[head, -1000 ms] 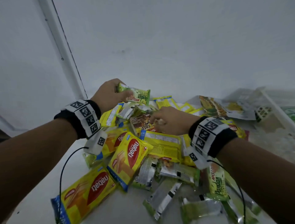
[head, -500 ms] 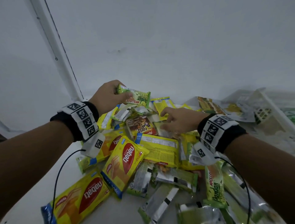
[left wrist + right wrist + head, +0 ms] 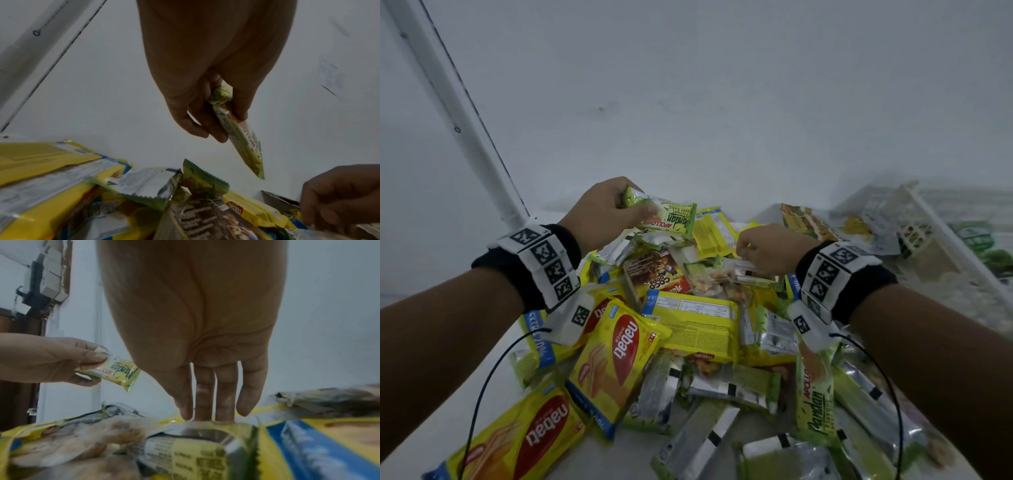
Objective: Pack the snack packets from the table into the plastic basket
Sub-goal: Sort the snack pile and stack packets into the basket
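The left hand (image 3: 599, 212) is raised above the heap of packets, its thumb and fingers pinching one end of a small green-and-yellow Apollo Pandan cake packet (image 3: 667, 216), which hangs clear of the pile with its free end pointing toward the right hand (image 3: 768, 248). The right hand reaches down with fingers (image 3: 205, 395) straight and close together, their tips touching a silver-and-green wrapper (image 3: 197, 449) at the top of the heap, gripping nothing. Below both hands, snack packets cover the white table (image 3: 441, 404): large yellow Nabati wafer bags with red ovals (image 3: 619, 356), a brown Coco Pops box (image 3: 654, 270) and many green-and-silver cake wrappers, overlapping one another. The white plastic basket (image 3: 928, 222) stands at the far right, beyond the right wrist, blurred, with some packets inside
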A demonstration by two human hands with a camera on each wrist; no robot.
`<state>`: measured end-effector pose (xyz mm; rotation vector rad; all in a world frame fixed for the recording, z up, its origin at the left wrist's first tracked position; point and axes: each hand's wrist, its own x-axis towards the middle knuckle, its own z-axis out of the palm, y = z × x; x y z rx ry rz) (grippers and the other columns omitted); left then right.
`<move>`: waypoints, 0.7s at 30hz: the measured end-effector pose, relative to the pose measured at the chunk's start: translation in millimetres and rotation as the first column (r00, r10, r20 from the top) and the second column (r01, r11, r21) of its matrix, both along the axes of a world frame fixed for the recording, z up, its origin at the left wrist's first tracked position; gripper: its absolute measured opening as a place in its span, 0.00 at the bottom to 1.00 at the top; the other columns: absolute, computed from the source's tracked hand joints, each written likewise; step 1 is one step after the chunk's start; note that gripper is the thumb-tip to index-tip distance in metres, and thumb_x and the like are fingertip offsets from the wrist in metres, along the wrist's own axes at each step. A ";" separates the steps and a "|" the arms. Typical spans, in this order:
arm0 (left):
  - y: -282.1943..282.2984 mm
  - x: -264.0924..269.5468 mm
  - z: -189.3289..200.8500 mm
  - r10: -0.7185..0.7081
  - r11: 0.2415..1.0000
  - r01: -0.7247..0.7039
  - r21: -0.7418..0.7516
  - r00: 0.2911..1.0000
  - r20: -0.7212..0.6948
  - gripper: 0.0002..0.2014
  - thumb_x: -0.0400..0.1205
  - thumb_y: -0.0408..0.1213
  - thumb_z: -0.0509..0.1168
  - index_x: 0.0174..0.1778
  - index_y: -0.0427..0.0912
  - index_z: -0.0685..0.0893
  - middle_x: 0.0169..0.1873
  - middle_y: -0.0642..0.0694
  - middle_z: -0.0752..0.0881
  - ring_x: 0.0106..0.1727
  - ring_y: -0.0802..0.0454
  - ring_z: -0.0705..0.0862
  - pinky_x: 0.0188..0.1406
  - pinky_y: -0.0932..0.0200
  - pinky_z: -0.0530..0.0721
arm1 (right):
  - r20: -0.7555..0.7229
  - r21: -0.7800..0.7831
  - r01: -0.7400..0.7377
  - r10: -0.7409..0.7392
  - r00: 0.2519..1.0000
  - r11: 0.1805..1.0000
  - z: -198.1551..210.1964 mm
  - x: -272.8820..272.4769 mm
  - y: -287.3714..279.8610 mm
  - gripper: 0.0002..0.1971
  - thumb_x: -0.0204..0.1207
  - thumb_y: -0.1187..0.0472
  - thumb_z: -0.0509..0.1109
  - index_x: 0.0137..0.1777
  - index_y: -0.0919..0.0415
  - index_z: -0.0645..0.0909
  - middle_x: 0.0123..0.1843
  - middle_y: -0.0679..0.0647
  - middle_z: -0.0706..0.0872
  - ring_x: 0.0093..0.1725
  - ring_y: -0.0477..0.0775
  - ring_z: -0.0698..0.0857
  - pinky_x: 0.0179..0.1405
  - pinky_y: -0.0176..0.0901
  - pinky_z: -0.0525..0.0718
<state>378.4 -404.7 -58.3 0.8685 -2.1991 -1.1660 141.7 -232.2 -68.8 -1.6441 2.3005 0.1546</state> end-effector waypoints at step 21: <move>15.5 -12.6 16.5 -0.002 1.000 0.002 -0.020 0.999 -0.037 0.17 0.80 0.49 0.76 0.55 0.39 0.84 0.45 0.44 0.94 0.48 0.51 0.93 0.57 0.43 0.90 | 0.364 -0.366 0.266 -0.126 0.923 0.891 30.2 -2.7 33.9 0.21 0.81 0.37 0.62 0.59 0.54 0.75 0.46 0.53 0.87 0.38 0.51 0.82 0.34 0.43 0.76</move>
